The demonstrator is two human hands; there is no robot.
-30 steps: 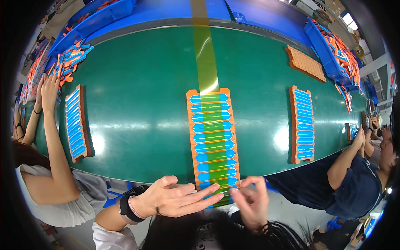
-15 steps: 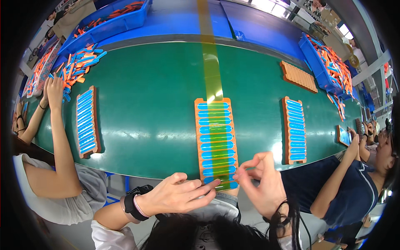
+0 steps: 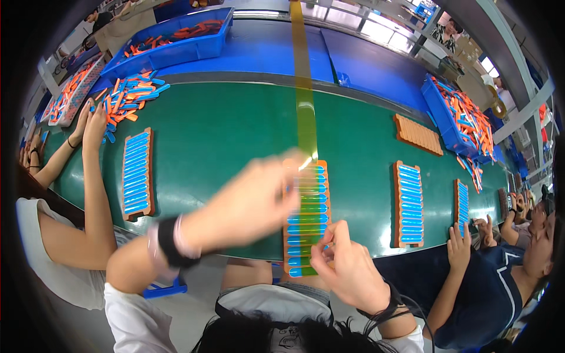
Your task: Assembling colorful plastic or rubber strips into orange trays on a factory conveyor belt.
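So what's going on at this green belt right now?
A person works over an orange tray of blue strips on the green belt, with a yellow translucent tape running down onto it. Their left hand, blurred by motion, is over the tray's upper part; their right hand pinches at the tray's near end. More filled trays lie along the belt, and co-workers' hands touch it on either side.

Orange tray (image 3: 306,219) w/ blue strips, prob. yellow tape (image 3: 305,100)
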